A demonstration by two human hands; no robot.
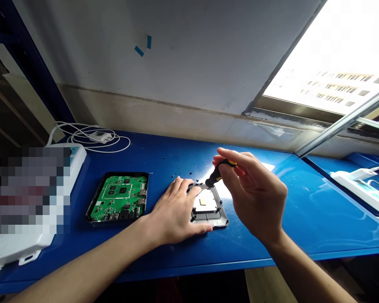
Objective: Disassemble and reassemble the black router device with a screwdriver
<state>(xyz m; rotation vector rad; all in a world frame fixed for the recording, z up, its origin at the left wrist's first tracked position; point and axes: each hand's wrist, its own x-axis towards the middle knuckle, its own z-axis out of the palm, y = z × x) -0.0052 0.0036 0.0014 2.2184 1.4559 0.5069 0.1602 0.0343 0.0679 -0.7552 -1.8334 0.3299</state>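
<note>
Head view: screwdriver (212, 178) sits between the right fingers (238, 156).

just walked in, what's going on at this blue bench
A person is working on a small device that lies opened up. The right hand holds a black-and-yellow screwdriver, angled down toward the upper part of a square cover with a white plate on it. The left hand lies over the cover's left side. Apart from it, to the left, a green circuit board sits in a black case. Whether the tip touches anything is unclear.
</note>
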